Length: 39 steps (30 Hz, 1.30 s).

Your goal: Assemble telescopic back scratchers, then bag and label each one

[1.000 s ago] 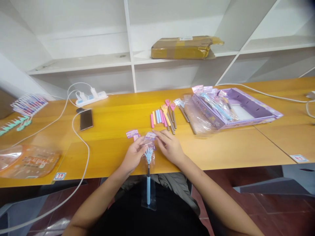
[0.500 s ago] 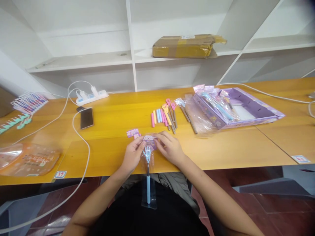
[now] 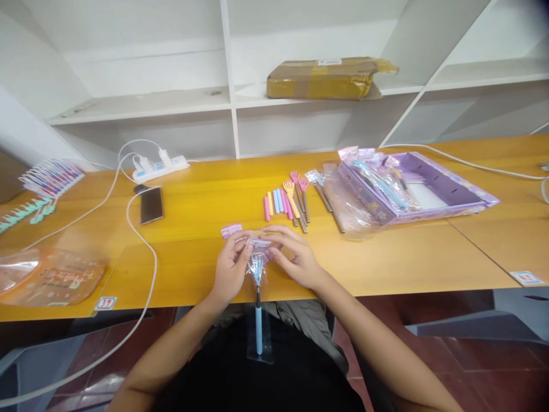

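A blue back scratcher (image 3: 258, 329) lies inside a clear plastic bag (image 3: 266, 357) that hangs over the table's front edge, its claw end toward the top. At the top of the bag is a purple-and-white card (image 3: 259, 243). My left hand (image 3: 230, 266) pinches the bag's left upper corner between thumb and fingers. On the other side, my right hand (image 3: 298, 257) has its thumb and fingers closed round the right upper edge. Another purple card (image 3: 231, 230) rests on the table just beyond my left fingers.
Beyond my hands lie several coloured handles (image 3: 277, 204) and back scratcher claws (image 3: 295, 194). A purple box (image 3: 446, 214) with bagged scratchers stands at right, beside loose plastic bags (image 3: 354, 206). At left are a phone (image 3: 151, 205), a power strip (image 3: 160, 169), cables and an orange pouch (image 3: 54, 277).
My right fingers have shifted slightly over the bag's top edge, and the card has tilted a little. The bagged back scratcher stays in nearly the same place.
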Available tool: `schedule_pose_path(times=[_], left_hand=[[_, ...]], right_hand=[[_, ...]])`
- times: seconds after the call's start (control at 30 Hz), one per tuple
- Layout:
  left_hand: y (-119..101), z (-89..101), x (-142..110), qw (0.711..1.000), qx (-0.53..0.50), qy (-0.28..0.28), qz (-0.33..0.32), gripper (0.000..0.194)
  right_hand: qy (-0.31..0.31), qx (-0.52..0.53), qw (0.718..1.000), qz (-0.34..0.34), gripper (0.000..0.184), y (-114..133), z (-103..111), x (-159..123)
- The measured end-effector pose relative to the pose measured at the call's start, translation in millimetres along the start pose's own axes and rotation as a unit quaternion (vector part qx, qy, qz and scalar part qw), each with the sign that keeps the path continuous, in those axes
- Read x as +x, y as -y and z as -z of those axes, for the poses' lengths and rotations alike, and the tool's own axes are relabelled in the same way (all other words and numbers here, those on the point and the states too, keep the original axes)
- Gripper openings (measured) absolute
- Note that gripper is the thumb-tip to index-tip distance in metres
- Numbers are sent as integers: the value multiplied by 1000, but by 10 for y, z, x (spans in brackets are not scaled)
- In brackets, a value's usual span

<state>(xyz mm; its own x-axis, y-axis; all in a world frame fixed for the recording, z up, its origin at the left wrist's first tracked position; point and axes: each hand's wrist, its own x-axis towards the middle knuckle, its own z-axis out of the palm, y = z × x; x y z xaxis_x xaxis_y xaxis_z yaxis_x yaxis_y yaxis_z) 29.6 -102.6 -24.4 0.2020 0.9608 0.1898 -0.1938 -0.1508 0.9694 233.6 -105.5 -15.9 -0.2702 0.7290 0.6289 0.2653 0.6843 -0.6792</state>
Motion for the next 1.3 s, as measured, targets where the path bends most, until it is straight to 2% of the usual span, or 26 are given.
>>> schedule_pose_path(times=[0.17, 0.27, 0.47, 0.9, 1.07, 1.23, 1.3], left_hand=[[51, 30, -20, 996, 78, -26, -37, 45], [93, 43, -29, 988, 126, -37, -80, 42], [25, 7, -31, 967, 207, 21, -146, 36], [55, -2, -40, 963, 230, 15, -140, 34], [72, 3, -57, 970, 219, 15, -108, 31], [42, 14, -52, 959, 256, 31, -120, 24], [36, 12, -49, 961, 251, 30, -116, 27]], right_hand=[[-4, 113, 991, -72, 28, 24, 36, 23], [1, 143, 986, -89, 29, 14, 50, 11], [5, 112, 992, -65, 34, 29, 60, 5], [15, 59, 997, -56, 37, 69, 77, 24], [14, 47, 997, -65, 35, 57, 72, 16], [2, 41, 997, -66, 36, 34, 66, -8], [1, 40, 997, -66, 36, 36, 68, -10]])
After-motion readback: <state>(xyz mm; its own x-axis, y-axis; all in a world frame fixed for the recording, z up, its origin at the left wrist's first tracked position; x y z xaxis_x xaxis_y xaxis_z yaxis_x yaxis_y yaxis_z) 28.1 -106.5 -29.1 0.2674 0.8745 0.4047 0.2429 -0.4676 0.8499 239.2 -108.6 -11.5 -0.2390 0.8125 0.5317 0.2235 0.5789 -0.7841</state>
